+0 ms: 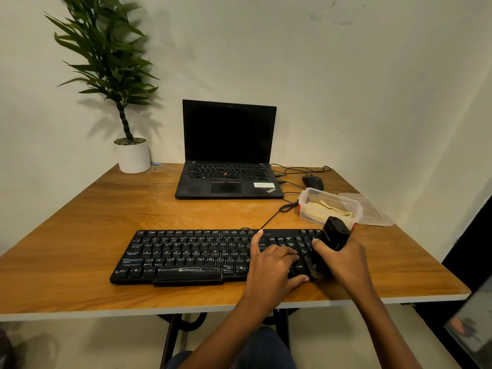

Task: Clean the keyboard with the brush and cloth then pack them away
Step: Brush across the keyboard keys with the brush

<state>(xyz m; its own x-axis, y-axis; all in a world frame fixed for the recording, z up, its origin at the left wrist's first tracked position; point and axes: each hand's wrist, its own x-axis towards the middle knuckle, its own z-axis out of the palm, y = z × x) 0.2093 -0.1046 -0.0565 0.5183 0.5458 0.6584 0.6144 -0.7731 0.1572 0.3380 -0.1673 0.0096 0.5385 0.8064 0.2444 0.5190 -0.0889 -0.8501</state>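
A black keyboard (186, 254) lies near the table's front edge. My left hand (271, 265) rests flat on its right half, fingers spread over the keys. My right hand (343, 259) grips a black brush (334, 237) by its thick handle, with the brush end down on the keyboard's right end; the bristles are hidden. A yellowish cloth (327, 209) lies inside a clear plastic box (306, 206) just behind the keyboard's right end.
The box's clear lid (370, 209) lies to its right. An open black laptop (229, 155) stands at the back, a black mouse (313, 181) and cables beside it. A potted plant (133, 153) stands at the back left. The keyboard's cable (277, 214) runs toward the laptop.
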